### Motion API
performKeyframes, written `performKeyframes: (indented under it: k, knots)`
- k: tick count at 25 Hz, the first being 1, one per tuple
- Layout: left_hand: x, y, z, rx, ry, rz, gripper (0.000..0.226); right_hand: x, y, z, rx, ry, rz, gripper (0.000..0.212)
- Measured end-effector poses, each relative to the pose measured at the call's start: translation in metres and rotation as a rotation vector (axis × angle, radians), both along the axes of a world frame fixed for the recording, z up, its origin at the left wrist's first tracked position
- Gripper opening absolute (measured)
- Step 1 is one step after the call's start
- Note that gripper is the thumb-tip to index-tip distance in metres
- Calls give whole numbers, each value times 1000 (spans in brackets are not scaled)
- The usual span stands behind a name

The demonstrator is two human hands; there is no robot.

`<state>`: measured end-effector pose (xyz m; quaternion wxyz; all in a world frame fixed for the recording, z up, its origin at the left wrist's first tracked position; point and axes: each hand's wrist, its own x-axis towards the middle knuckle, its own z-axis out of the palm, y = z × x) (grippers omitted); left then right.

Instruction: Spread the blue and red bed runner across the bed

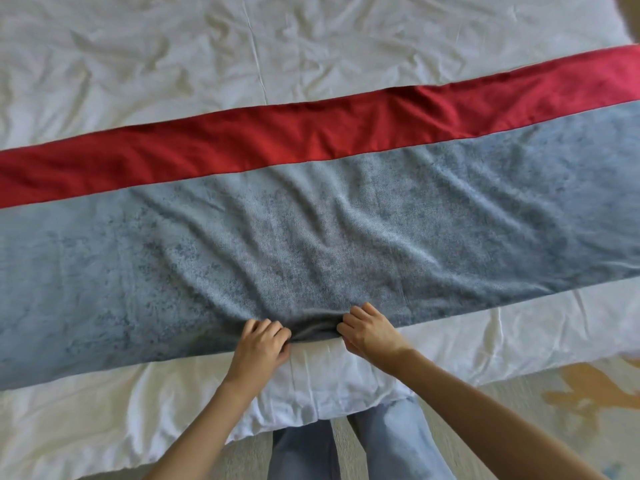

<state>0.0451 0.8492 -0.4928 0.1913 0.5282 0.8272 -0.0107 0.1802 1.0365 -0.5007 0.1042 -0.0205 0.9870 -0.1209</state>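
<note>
The bed runner point(311, 230) lies across the white bed point(207, 64) from left edge to right edge, slanting up to the right. Its wide blue part is nearest me and its red band point(311, 136) runs along the far side. Wrinkles fan out through the blue cloth from its near edge. My left hand point(259, 344) and my right hand point(367, 329) grip that near edge close together, fingers curled into the bunched fabric between them.
White duvet point(329, 386) hangs over the foot of the bed just below my hands. My legs in light jeans point(346, 448) stand against it. A pale floor with an orange pattern point(585, 386) shows at the lower right.
</note>
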Motion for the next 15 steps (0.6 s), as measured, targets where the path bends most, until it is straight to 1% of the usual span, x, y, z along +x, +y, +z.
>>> performKeyframes:
  k: [3,7,9,10,12,14,15]
  knots:
    - [2,3,-2,-48,-13,-18,22,0,-4,-3,11,-25,-16,14]
    - [2,8,2,-124,-49,-11,27,-5,-6,5,-5,-138,-65,17]
    - [-3,13,8,-185,-55,17,21,-10,0,14,-14,-210,-85,12]
    - [-6,17,11,-265,-102,41,18,-13,4,19,-71,-308,-95,15]
    - [-13,27,16,-353,-187,53,21,-21,11,28,-191,-413,-127,24]
    - [-23,43,28,-363,-247,100,20,-36,26,41,-229,-441,-202,24]
    - [-26,49,34,-368,-306,138,18,-39,32,45,-225,-466,-216,24]
